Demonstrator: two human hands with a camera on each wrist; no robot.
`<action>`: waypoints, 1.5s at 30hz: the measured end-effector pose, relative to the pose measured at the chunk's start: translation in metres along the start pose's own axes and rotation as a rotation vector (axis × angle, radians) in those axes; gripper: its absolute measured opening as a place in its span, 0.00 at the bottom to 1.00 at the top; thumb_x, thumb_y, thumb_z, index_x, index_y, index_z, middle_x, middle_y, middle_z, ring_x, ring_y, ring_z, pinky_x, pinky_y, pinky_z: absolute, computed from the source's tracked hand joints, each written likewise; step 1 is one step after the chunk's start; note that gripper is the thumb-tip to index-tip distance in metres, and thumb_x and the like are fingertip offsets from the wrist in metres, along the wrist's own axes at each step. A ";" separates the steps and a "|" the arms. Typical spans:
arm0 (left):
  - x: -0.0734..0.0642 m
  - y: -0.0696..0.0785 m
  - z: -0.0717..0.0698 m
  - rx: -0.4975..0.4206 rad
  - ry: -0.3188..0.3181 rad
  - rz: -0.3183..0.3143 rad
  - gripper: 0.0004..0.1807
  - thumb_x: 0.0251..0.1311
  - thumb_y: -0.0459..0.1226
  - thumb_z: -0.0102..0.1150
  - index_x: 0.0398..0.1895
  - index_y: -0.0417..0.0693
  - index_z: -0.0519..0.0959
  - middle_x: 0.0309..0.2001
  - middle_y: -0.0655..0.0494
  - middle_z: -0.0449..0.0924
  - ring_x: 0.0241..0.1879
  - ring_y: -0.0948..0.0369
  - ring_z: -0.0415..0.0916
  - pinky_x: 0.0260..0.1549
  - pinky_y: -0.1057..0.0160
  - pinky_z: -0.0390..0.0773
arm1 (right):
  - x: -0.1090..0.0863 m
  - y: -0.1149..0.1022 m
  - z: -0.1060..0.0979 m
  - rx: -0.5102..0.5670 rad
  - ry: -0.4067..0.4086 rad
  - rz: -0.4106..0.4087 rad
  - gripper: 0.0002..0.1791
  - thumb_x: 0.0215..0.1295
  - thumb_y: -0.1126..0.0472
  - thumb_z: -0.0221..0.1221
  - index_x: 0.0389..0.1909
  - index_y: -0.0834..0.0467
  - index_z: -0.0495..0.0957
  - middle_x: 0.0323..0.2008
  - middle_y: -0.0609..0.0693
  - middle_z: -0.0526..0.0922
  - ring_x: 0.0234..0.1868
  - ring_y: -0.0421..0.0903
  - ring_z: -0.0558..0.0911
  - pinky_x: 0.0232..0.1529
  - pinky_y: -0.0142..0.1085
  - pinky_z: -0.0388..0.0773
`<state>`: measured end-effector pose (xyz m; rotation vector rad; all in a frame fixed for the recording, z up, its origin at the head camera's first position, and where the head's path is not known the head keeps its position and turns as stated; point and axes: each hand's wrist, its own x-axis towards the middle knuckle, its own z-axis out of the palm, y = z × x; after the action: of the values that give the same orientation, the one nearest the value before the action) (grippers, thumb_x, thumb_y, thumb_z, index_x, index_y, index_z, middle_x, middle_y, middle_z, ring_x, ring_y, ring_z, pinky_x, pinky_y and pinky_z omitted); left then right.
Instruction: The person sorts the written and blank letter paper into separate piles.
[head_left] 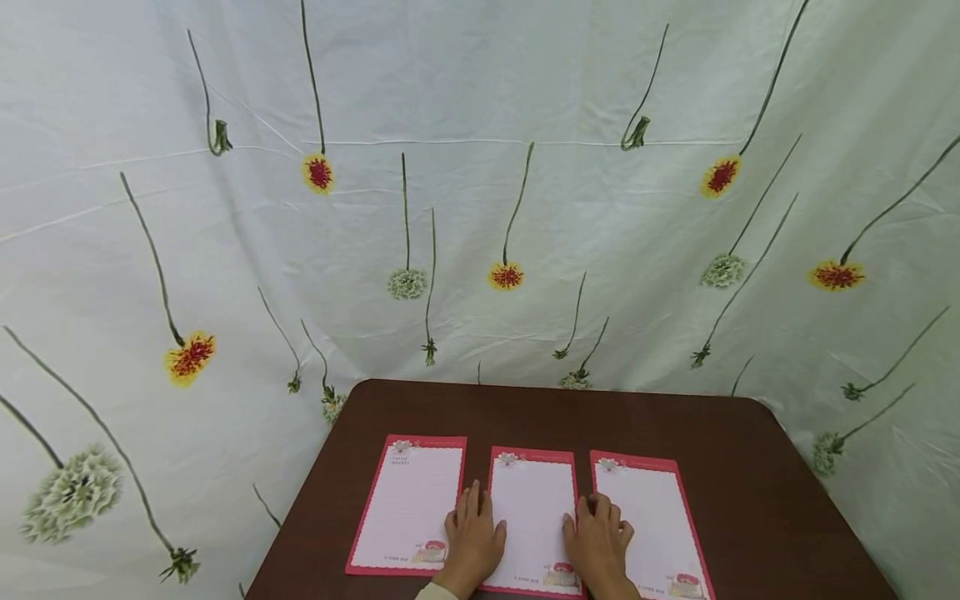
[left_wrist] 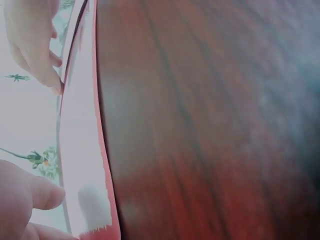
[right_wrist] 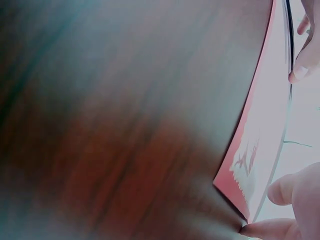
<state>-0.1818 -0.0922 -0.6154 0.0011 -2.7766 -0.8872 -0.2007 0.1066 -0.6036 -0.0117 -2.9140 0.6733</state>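
Observation:
Three white note sheets with pinkish-red borders lie in a row on the dark brown table. In the head view my left hand (head_left: 474, 537) rests palm down at the left edge of the middle sheet (head_left: 532, 508), its fingers reaching toward the gap beside the left sheet (head_left: 412, 500). My right hand (head_left: 598, 542) lies likewise at the middle sheet's right edge, with fingers over the gap and the right sheet (head_left: 647, 500). Both hands have loosely extended fingers. In the left wrist view, the thumb (left_wrist: 47, 194) is by the sheet's edge; the right wrist view shows a thumb (right_wrist: 281, 192) near a corner.
The brown table (head_left: 780, 500) has rounded far corners, and its surface extends to the right of the sheets. Behind it hangs a pale cloth (head_left: 465, 92) printed with flowers on long stems. Each sheet carries a printed flower on top and a small picture at the bottom.

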 end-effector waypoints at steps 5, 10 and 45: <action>0.002 0.003 0.001 -0.073 0.031 -0.036 0.27 0.62 0.35 0.64 0.59 0.22 0.77 0.70 0.29 0.67 0.70 0.34 0.60 0.57 0.25 0.56 | 0.000 -0.001 0.002 0.000 -0.016 0.005 0.25 0.69 0.55 0.64 0.58 0.69 0.82 0.58 0.65 0.74 0.60 0.65 0.70 0.51 0.64 0.63; 0.007 0.006 0.001 -0.148 0.040 -0.129 0.23 0.62 0.34 0.63 0.56 0.25 0.78 0.69 0.30 0.66 0.70 0.34 0.58 0.57 0.27 0.54 | 0.001 -0.002 0.001 0.016 -0.026 0.005 0.24 0.69 0.55 0.63 0.57 0.69 0.82 0.58 0.65 0.74 0.60 0.64 0.70 0.51 0.64 0.63; 0.018 0.021 -0.003 -0.357 0.159 -0.307 0.17 0.57 0.31 0.58 0.49 0.32 0.81 0.60 0.36 0.72 0.59 0.34 0.64 0.49 0.32 0.58 | 0.001 -0.007 0.001 0.081 0.029 -0.006 0.20 0.68 0.56 0.65 0.50 0.68 0.84 0.55 0.65 0.77 0.58 0.65 0.72 0.49 0.63 0.63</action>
<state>-0.1970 -0.0781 -0.5973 0.4274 -2.4728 -1.3813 -0.2016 0.0994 -0.6014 -0.0039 -2.8561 0.7833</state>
